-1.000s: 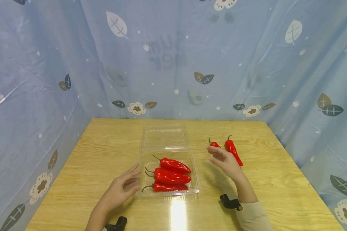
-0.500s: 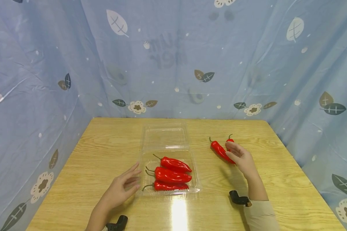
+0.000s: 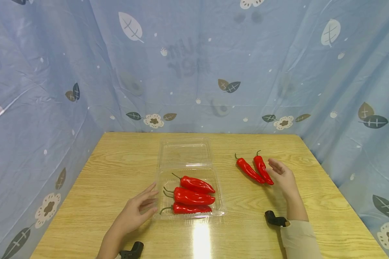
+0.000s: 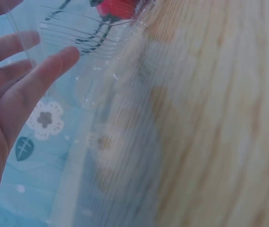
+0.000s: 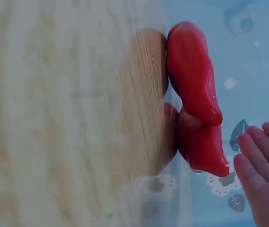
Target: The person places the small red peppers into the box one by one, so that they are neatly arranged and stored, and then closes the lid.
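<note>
Several red chili peppers (image 3: pixel 194 196) lie side by side in a clear plastic clamshell box (image 3: pixel 221 198), stems to the left. Its hinged lid (image 3: pixel 186 153) is folded back flat. Beside the box's left wall is my left hand (image 3: pixel 134 212), fingers loosely extended and holding nothing; in the left wrist view its fingertips are at the clear wall, contact hard to tell. Two more chili peppers lie to the right, one (image 3: pixel 249 171) and another (image 3: pixel 261 169), their tips close together. My right hand (image 3: pixel 283 180) hovers just right of them, fingers relaxed, holding nothing.
All of this is on a wood-grain table (image 3: pixel 123 158). A blue patterned curtain (image 3: pixel 194 90) hangs behind the table and along both sides. A dark camera mount (image 3: pixel 275 219) sits at the right wrist, and another (image 3: pixel 132 251) at the left.
My right hand has moved right, past both loose peppers, uncovering them. The left loose pepper's tip now lies farther right, by the other's tip. My left hand has stayed put.
</note>
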### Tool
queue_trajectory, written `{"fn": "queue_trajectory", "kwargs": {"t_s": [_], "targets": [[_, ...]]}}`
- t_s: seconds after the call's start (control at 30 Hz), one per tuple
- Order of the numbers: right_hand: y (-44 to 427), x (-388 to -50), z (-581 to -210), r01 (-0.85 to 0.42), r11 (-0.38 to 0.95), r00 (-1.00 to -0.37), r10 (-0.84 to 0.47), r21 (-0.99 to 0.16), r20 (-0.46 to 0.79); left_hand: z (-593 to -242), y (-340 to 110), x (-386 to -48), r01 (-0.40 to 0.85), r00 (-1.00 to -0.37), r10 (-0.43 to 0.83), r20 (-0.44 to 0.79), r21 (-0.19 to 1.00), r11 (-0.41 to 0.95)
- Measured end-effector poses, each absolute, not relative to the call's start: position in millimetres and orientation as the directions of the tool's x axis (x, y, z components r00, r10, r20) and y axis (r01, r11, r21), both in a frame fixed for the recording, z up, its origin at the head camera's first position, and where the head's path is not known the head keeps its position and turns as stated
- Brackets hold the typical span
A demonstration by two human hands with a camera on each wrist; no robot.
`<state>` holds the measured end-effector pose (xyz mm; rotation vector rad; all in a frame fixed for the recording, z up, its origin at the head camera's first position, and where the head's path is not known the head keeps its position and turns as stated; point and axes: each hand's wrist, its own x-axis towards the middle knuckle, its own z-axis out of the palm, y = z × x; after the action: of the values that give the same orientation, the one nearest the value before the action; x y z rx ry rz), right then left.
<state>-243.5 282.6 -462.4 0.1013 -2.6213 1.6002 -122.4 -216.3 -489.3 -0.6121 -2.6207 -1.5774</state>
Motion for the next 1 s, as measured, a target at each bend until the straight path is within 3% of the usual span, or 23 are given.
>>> {"fn": "queue_trajectory", "kwargs": {"t_s": [0.27,0.67,1.0], "targets": [[290.8,-254.0,-467.4,-0.001,0.461,-0.996,-0.083,-0.887,-0.041,-490.1,-216.0,-122.6,0.353,-0.919,0.324,0.227,0.840,0.413],[290.7,-264.5,-479.9,0.016,0.479,-0.985,-0.141,-0.878,-0.095,-488.9,-216.6,-122.6,0.356,-0.917,0.324,0.230,0.840,0.410],[288.4,-271.1,-487.6,0.040,0.528,-0.987,-0.114,-0.848,-0.117,-488.5,-216.4,-121.8,0.348,-0.919,0.325,0.222,0.844,0.408]]}}
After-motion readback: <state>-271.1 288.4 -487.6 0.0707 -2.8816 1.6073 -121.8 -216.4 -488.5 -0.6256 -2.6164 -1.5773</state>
